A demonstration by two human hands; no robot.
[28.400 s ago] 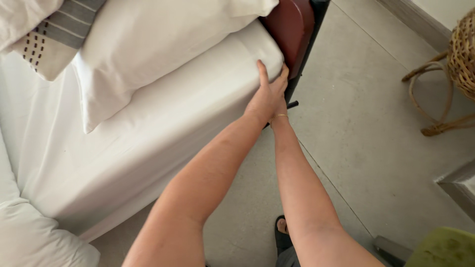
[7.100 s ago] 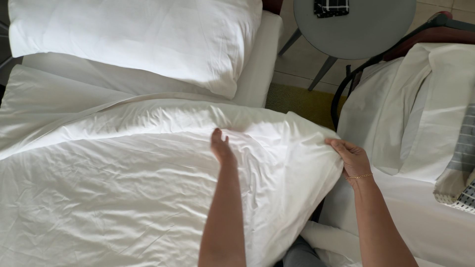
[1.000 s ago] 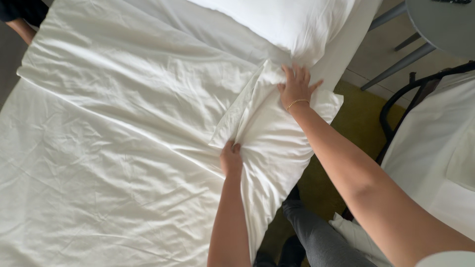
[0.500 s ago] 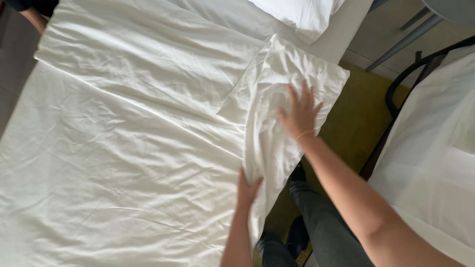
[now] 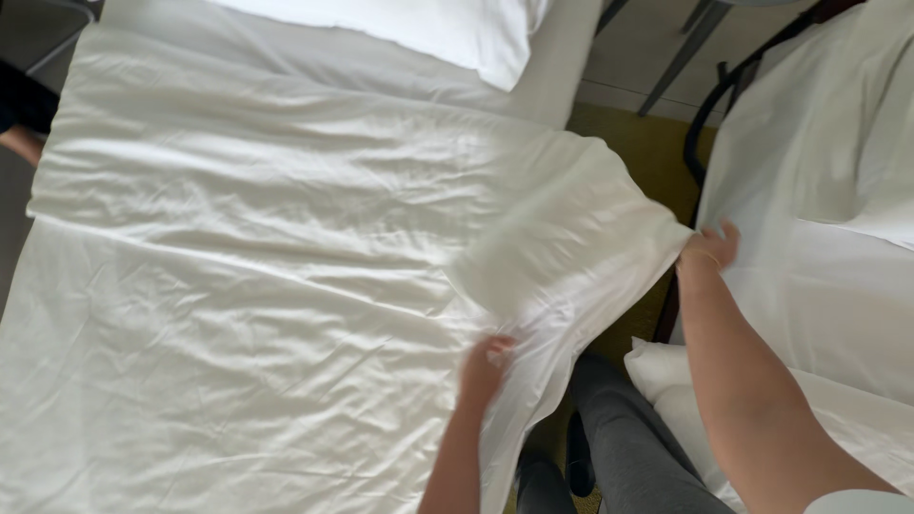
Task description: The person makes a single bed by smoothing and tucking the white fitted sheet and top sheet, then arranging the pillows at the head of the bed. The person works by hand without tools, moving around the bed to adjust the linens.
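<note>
**Both hands grip the duvet's near corner at the bed's side edge**

The right hand (image 5: 712, 247) is closed on the outer corner of the white duvet (image 5: 267, 286), pulling it out past the side of the bed towards the neighbouring bed (image 5: 819, 190). The left hand (image 5: 486, 366) is closed on the same edge of the duvet, lower down and closer to the body, with cloth bunched in its fingers. Between the two hands the corner flap lifts off the mattress and looks blurred, so its exact folds cannot be told.

The duvet lies spread over the whole bed, to the left of both hands. Its long axis runs from the pillow (image 5: 428, 29) at the top of the view down to the bottom. The gripped edge runs along the bed's right side, and the right hand is the nearer one to the corner itself; the left hand is nearer to the flat body of the duvet.

Under the lifted corner a strip of yellow-green rug (image 5: 647, 152) shows between the two beds, and the person's grey trouser legs (image 5: 619, 428) stand there. Another person's arm (image 5: 21, 143) shows at the far left edge. No containers are in view.
</note>
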